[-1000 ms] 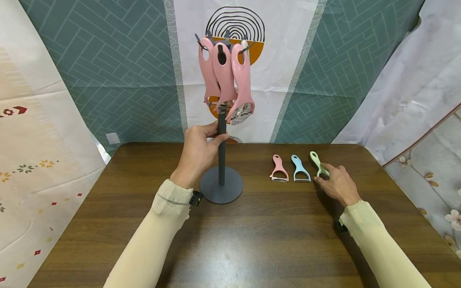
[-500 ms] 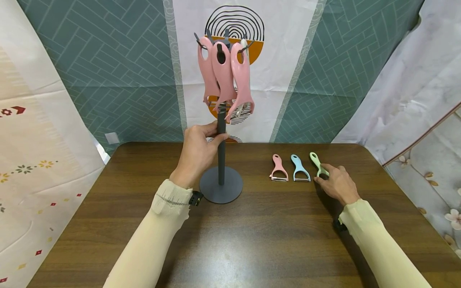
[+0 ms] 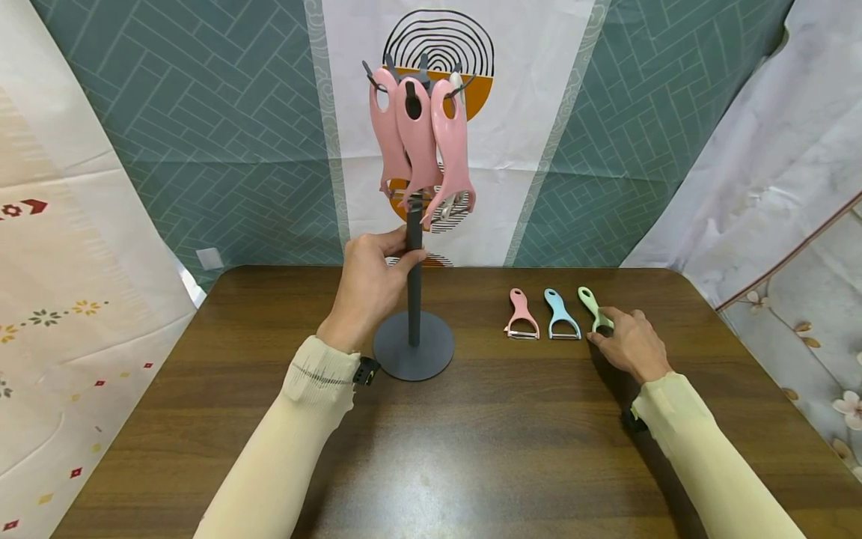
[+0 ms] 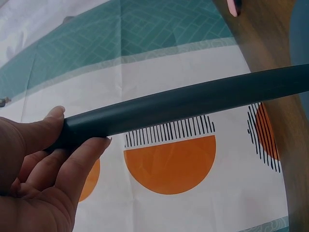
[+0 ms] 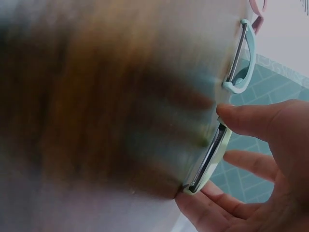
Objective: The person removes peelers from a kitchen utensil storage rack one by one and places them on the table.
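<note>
My left hand [image 3: 373,283] grips the dark grey pole [image 3: 414,299] of an upright stand, thumb on one side and fingers on the other. Several pink peelers [image 3: 419,142] hang from hooks at its top, with a whitish one partly hidden behind them. In the left wrist view, thumb and fingers wrap the pole [image 4: 183,104]. Over on the right, my right hand [image 3: 631,343] pinches a light green peeler [image 3: 589,301] by the sides of its blade end, as the right wrist view shows with the green peeler [image 5: 212,162] between thumb and fingers. The peeler lies on the table.
Left of the green peeler, a blue peeler [image 3: 556,303] and a pink peeler [image 3: 518,301] lie in a row on the brown wooden table [image 3: 471,449]. The stand's round base [image 3: 431,359] rests on the table. A patterned cloth [image 3: 269,150] hangs behind the back edge.
The green peeler's handle has shifted very slightly toward me, with my right hand still at its blade end. My left hand and the stand have stayed in place.
</note>
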A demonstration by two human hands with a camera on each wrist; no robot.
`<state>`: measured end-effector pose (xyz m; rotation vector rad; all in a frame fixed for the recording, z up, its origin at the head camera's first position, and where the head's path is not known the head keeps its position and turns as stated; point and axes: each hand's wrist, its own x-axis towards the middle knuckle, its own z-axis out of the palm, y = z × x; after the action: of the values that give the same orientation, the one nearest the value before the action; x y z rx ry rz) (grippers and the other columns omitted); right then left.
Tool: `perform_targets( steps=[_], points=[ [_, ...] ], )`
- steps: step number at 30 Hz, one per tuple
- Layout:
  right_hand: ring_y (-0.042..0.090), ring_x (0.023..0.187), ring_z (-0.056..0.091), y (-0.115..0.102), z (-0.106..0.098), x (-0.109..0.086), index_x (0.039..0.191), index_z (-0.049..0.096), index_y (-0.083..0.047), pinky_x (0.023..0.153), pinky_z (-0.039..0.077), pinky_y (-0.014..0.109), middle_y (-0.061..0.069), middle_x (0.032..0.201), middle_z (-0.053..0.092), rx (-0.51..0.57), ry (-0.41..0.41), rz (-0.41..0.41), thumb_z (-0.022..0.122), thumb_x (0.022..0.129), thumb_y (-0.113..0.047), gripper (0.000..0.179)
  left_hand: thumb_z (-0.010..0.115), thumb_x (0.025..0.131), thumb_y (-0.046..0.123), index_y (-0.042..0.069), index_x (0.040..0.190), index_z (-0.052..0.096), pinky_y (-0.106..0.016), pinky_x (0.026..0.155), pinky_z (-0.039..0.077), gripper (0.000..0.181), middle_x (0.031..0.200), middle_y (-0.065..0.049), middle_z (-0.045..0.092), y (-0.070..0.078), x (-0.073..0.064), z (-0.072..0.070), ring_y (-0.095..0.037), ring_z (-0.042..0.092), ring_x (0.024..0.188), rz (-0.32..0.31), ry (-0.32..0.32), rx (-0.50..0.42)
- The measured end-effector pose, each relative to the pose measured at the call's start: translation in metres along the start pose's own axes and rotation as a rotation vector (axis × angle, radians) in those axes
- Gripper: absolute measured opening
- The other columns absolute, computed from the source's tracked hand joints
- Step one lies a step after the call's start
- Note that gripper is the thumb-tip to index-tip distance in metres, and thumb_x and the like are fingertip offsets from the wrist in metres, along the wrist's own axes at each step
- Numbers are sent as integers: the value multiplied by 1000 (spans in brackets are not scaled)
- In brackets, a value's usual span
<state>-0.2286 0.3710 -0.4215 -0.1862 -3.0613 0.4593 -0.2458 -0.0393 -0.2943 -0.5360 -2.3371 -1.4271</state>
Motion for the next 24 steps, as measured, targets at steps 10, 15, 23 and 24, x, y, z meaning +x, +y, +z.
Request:
perform_targets(
  steps=[10,15,23,24],
  points=[
    [58,114,51,0,0,0,146,48,-2,74,48,67,40,126,50,-19,0,-2,65,97,-37,63,77,93,16,8,120,76,-37,85,59,29,106,-9,79,-1,0,0,-18,76,100,1,0,8],
    [58,113,51,0,-1,0,146,49,-2,73,48,67,40,125,49,-28,-5,4,65,97,-38,63,77,93,17,8,121,75,-37,86,59,30,106,-9,79,0,-1,0,-17,76,101,-3,-2,3],
    [59,116,50,0,-1,1,147,48,-3,77,49,69,40,127,48,-45,-26,11,63,98,-41,63,77,92,18,8,122,75,-37,85,59,31,107,-9,79,-1,0,0,-17,76,101,1,1,8],
    [59,116,50,0,-2,1,147,48,-3,77,48,69,41,127,48,-47,-26,12,63,98,-41,63,77,93,18,8,122,75,-37,86,59,31,108,-9,79,-1,0,0,-17,76,102,3,0,6]
  ],
)
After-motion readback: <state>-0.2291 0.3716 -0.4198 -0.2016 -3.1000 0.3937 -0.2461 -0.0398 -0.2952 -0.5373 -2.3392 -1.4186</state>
